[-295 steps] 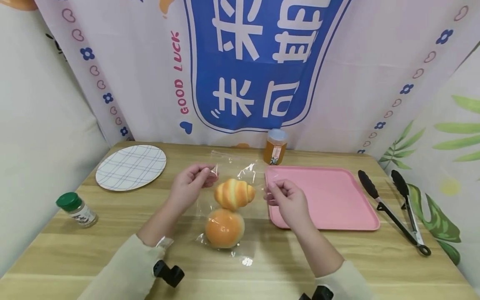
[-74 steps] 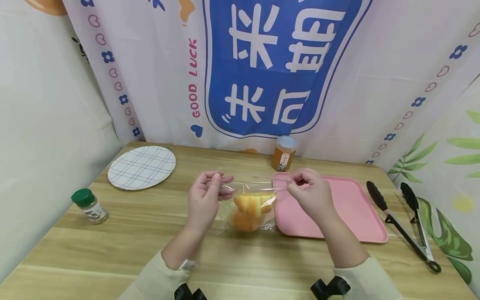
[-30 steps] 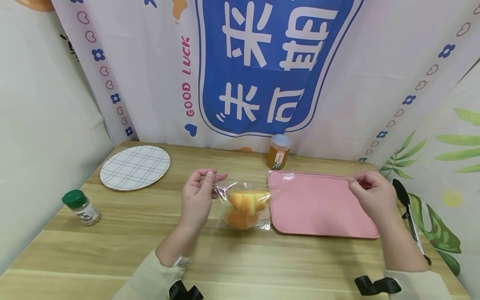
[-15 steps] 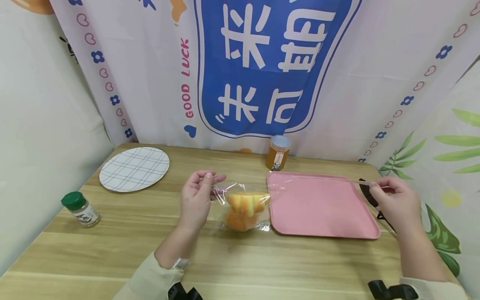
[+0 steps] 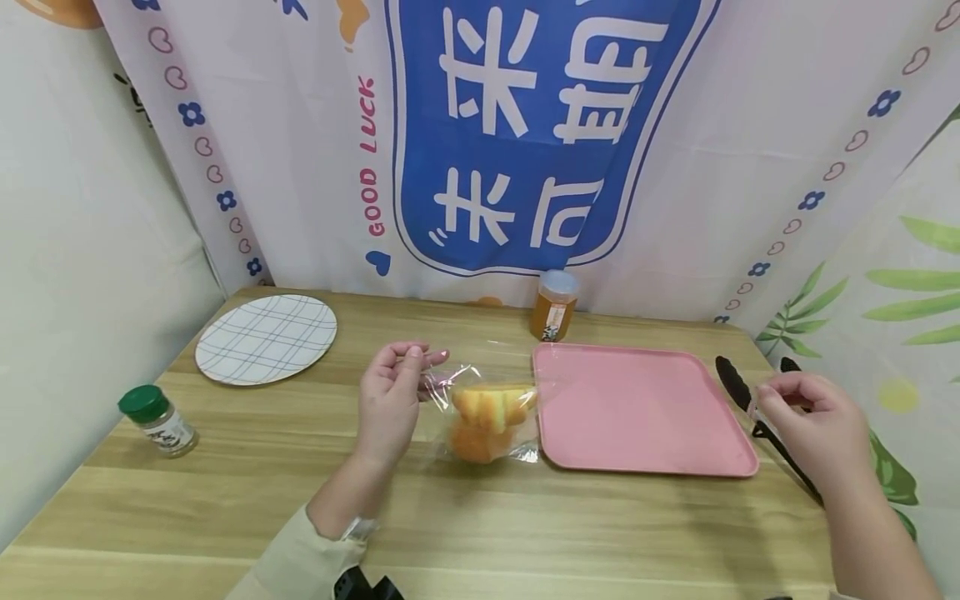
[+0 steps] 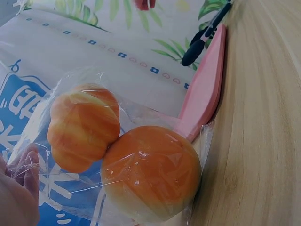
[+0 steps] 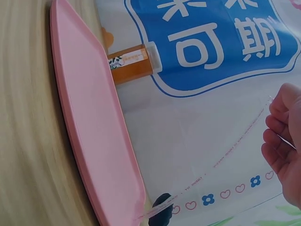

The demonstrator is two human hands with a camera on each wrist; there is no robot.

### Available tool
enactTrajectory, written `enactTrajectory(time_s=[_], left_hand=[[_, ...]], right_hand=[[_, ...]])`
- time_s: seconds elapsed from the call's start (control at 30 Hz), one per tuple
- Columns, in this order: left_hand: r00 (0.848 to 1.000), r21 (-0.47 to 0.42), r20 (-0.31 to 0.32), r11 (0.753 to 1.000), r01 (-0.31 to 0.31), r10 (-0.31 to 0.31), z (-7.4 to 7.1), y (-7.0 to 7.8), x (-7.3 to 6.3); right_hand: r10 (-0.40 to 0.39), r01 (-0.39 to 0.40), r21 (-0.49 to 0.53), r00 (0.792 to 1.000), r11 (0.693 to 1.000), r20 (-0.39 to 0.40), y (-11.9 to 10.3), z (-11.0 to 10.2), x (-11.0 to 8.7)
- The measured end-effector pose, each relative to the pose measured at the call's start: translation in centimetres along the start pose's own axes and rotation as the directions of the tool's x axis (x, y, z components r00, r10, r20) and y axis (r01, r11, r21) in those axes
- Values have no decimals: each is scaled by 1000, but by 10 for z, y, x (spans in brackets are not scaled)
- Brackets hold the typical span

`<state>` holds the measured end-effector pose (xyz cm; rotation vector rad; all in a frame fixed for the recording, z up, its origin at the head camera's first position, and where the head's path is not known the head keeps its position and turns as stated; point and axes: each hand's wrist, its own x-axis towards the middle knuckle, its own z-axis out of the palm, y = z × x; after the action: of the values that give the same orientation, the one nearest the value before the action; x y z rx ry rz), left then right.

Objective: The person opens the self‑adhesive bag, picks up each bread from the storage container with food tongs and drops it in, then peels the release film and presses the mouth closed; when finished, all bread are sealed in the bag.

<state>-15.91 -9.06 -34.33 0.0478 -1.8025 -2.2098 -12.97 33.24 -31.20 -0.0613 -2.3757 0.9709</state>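
My left hand [image 5: 386, 400] pinches the upper left edge of a clear plastic bag [image 5: 528, 446], with some fingers extended behind it. Inside lie a ridged, croissant-shaped roll [image 5: 491, 406] and a round bun [image 5: 480, 442], touching each other; the left wrist view shows the croissant-shaped roll [image 6: 84, 127] and the bun [image 6: 150, 172] through shiny film. Out to the right, over the tongs, my right hand [image 5: 813, 421] pinches the end of a thin clear strip. That strip [image 7: 223, 157], printed with tiny red letters, hangs diagonally in the right wrist view, apart from the bag.
A pink tray [image 5: 645, 417] lies right of the bag, with black-tipped tongs [image 5: 733, 382] beyond it, partly behind my right hand. Behind the tray stands an amber jar [image 5: 555, 308]. At left are a checked plate [image 5: 266, 340] and a green-capped shaker [image 5: 159, 421].
My right hand has moved from the bag's top edge far to the right, drawing the thin strip off; the strip no longer spans to the bag. My left hand and the breads stay nearly still.
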Motion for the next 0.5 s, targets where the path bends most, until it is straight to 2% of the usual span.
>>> enactTrajectory(time_s=[0.23,0.3,0.4,0.5], left_hand=[[1000,-49,-2,999,5,-5,1,-2,0],[1000,-59,0,998,2,-2,1,-2,0],[1000,-65,6,998,1,0,2,-3,0],[1000,-67,10,998,0,1,2,-3,0]], right_hand=[[-80,82,-29,995,996,64,-5,-5,-20],[-108,109,-10,990,994,86,-6,-3,-27],[-158,159,2,978,987,137,-9,3,-36],[-197,201,4,955,980,220,-12,17,-45]])
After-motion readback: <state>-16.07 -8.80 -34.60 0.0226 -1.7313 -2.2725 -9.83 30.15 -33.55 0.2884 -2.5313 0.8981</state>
